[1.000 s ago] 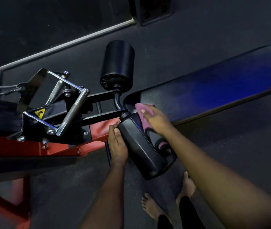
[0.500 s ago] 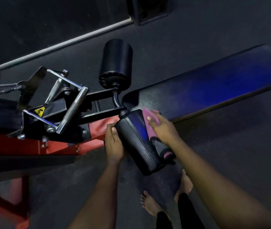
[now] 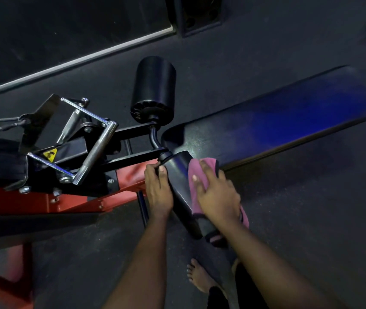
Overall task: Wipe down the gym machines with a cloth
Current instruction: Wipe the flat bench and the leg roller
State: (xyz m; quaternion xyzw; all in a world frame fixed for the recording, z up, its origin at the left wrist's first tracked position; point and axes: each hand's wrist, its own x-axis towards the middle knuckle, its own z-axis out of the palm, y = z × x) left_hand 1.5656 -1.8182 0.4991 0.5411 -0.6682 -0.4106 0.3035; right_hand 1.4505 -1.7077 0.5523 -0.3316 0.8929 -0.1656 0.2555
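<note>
While left hand (image 3: 158,192) grips roller pad (image 3: 178,175), right hand (image 3: 217,197) presses cloth (image 3: 194,176) onto it. Right fingers flat, spread.

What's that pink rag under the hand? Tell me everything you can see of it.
The cloth is soft-looking pink fabric with a dark trim on one edge. It lies draped over the near black roller pad, following its curve. The right hand presses it flat with spread fingers, covering its middle. One end shows past the fingertips; the other bunches out by the wrist, hanging off the pad's lower end. The left hand grips the pad, not the cloth.
</note>
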